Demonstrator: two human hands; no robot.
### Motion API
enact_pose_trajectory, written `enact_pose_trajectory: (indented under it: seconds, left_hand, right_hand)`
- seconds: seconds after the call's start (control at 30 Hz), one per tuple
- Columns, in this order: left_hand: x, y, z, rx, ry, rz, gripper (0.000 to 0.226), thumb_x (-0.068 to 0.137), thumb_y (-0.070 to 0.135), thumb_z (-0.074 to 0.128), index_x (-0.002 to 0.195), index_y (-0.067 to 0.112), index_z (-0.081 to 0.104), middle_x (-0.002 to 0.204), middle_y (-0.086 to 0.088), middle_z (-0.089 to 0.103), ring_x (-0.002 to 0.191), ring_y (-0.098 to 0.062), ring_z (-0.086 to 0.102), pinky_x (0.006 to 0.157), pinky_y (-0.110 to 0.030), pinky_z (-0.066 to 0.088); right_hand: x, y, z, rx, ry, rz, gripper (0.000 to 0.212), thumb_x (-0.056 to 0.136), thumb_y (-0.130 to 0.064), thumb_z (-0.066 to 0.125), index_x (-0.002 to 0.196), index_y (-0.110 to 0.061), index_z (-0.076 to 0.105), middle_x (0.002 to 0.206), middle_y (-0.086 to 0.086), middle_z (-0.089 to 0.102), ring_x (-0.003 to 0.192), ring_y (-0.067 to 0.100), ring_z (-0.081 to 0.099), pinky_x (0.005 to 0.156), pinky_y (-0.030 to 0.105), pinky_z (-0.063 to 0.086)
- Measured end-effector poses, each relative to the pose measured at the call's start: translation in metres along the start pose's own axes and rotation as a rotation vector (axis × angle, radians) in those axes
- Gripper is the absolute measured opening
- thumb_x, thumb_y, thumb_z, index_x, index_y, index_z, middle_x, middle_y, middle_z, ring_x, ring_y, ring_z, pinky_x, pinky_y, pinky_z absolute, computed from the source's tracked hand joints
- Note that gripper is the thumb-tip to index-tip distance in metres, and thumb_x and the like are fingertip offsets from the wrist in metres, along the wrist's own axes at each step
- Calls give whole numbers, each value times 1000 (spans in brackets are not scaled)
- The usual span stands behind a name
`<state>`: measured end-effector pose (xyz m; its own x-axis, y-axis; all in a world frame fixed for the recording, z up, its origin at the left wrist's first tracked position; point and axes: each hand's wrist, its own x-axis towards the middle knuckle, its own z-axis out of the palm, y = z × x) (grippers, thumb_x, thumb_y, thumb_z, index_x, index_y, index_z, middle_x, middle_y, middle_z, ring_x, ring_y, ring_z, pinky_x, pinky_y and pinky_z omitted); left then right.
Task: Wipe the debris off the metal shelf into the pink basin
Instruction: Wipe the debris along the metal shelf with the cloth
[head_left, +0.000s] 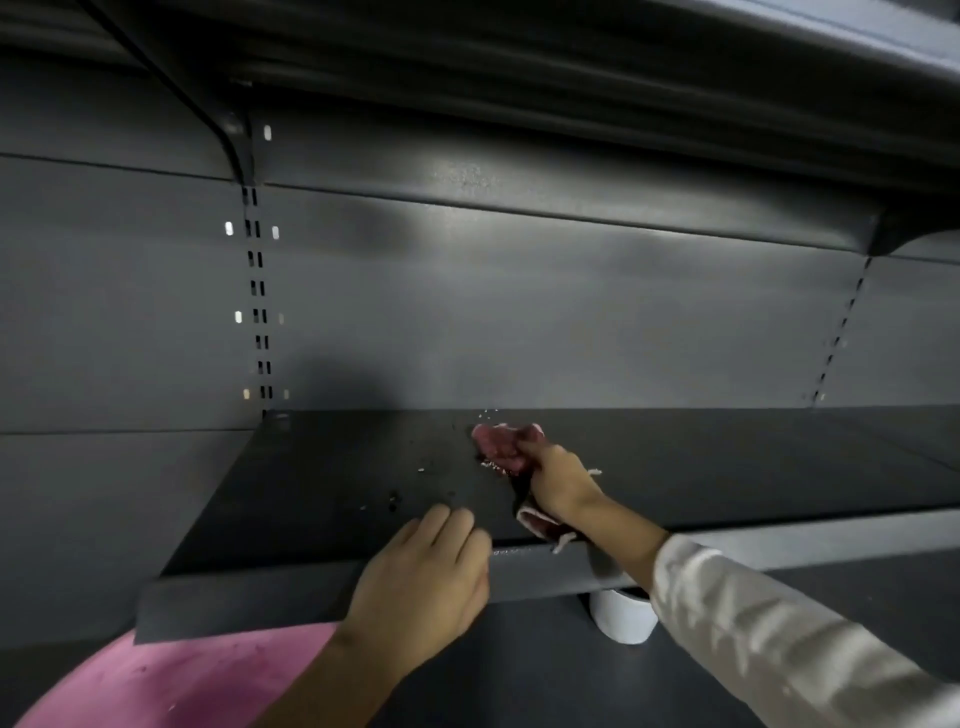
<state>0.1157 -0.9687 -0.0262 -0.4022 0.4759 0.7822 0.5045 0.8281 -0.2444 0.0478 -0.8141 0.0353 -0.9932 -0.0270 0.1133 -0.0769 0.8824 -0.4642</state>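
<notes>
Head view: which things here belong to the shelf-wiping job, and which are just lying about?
Job:
- metal shelf
- debris
- cloth, gripped by right hand
- pink basin
- left hand, resting on the shelf's front edge

Lying about:
- white cup under the shelf

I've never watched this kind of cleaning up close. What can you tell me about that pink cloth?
The pink cloth is a crumpled, soft-looking rag with pale frayed edges. It lies bunched on the dark metal shelf, gripped by the right hand; one end trails back under the wrist toward the shelf's front edge. Small light crumbs lie beside it.
</notes>
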Motion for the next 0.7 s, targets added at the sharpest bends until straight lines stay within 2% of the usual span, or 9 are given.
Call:
enact_pose_trajectory:
  seconds: [0.13,0.23,0.33,0.43,0.53,0.63,0.7]
  left_hand:
    - [-4,-9,-10,-7,-41,11,15,70,22,47,59,18,56,61,2,50,59,-15,49,50,-24,44]
    - [-12,-26,-19,44,-33,2,17,70,22,46,58,18,56,61,1,51,64,-15,43,51,-25,44]
    - [-19,-39,-23,64,-6,-19,24,75,23,44,58,16,59,62,0,55,67,-14,40,51,-25,44]
    - [-21,-37,-18,98,13,12,22,75,21,45,58,16,58,63,-1,56,72,-16,36,61,-24,37]
    - [-20,-36,-15,105,30,10,21,75,20,45,59,16,58,63,-2,56,72,-18,37,57,-25,42]
    - [-21,-36,-16,96,40,11,20,75,19,44,59,15,57,62,-3,55,72,-18,37,55,-26,43]
    - [-21,-35,-18,86,42,8,20,74,18,44,59,14,57,62,-3,54,71,-18,37,53,-26,44]
  right_hand:
    - [2,12,-17,80,113,21,47,88,3,37,127,-18,52,130,20,57,118,36,53,99,35,40]
    - [9,50,-46,68,170,110,42,89,2,39,127,-12,51,129,22,57,116,38,54,98,39,41]
    - [6,84,-61,8,128,241,43,88,2,40,128,-11,50,134,23,50,118,39,51,103,40,38]
    - [1,80,-50,-106,48,308,47,88,-6,44,135,-11,39,140,22,40,124,39,45,108,39,35]
    - [-1,47,-31,-170,-1,244,52,89,-12,48,138,-10,31,144,21,32,128,38,40,107,35,33]
    - [-1,8,-4,-165,-35,127,45,86,-8,49,131,-10,41,138,18,43,127,33,42,103,33,36]
    - [1,-18,14,-86,-52,51,44,84,-6,51,128,-10,45,137,17,45,127,33,41,106,34,33]
